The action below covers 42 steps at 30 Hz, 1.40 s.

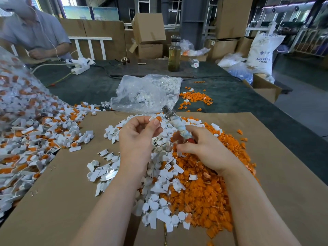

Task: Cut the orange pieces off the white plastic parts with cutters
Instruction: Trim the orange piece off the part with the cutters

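On the cardboard sheet [53,201], a heap of cut orange pieces [204,192] lies under the right hand [204,150], loose white parts [156,206] beside it. That right hand grips the cutters [174,124] by their wrapped handles, metal tip pointing away. Just left, the left hand [136,137] pinches one white plastic part [155,119] with its orange piece still on. Beyond the sheet sits a clear bag [142,93] of white parts, then a bottle [174,54] farther up the table [230,96].

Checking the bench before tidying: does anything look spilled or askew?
Yes. Uncut parts spill from the left onto the cardboard, loose orange bits lie scattered on the dark table, and a box at the back sits tilted.
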### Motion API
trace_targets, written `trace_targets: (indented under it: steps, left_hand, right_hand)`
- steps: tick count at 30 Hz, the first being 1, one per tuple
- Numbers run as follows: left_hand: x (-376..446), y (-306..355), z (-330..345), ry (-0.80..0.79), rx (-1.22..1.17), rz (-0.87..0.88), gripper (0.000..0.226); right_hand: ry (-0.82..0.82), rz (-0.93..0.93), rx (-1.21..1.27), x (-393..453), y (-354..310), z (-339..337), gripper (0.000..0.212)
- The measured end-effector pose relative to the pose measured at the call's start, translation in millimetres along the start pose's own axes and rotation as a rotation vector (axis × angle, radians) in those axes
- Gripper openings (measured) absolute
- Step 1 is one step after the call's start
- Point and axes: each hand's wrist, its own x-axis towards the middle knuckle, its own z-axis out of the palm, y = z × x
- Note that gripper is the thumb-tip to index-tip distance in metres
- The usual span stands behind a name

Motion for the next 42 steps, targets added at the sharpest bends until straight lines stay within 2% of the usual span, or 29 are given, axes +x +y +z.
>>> trace_targets:
  steps: [6,13,17,21,27,32,33,35,39,42]
  left_hand:
    - [4,-2,-3,-0.032,0.005,0.029,0.008]
    - [6,-3,-7,-0.029,0.031,0.065,0.01]
    - [6,-3,-9,-0.03,0.019,0.067,0.011]
    - [7,-3,-11,-0.029,0.0,0.06,0.012]
    - [7,-2,-11,-0.017,-0.002,0.041,0.012]
    - [9,2,-13,-0.027,-0.015,-0.03,0.009]
    - [11,4,-17,-0.013,-0.043,-0.065,0.007]
    - [17,7,-28,0.073,-0.13,-0.17,0.002]
    - [39,12,-64,0.358,-0.319,-0.37,0.012]
    - [49,13,-87,0.563,-0.481,-0.451,0.019]
  right_hand:
    - [-0.075,0.004,-0.079,1,1,1,0.023]
    - [-0.049,-0.041,-0.138,3,5,7,0.012]
    - [-0.036,-0.077,-0.128,3,2,11,0.026]
    - [-0.025,-0.087,-0.153,4,2,14,0.015]
    - [-0.013,-0.087,-0.215,6,2,16,0.025]
    - [0.03,-0.089,-0.246,7,4,21,0.007]
    - [0.044,-0.087,-0.26,8,5,21,0.001]
    - [0.079,-0.08,-0.288,8,7,20,0.004]
    - [0.213,-0.023,-0.348,9,13,13,0.005]
    - [0.321,0.04,-0.434,10,19,8,0.013]
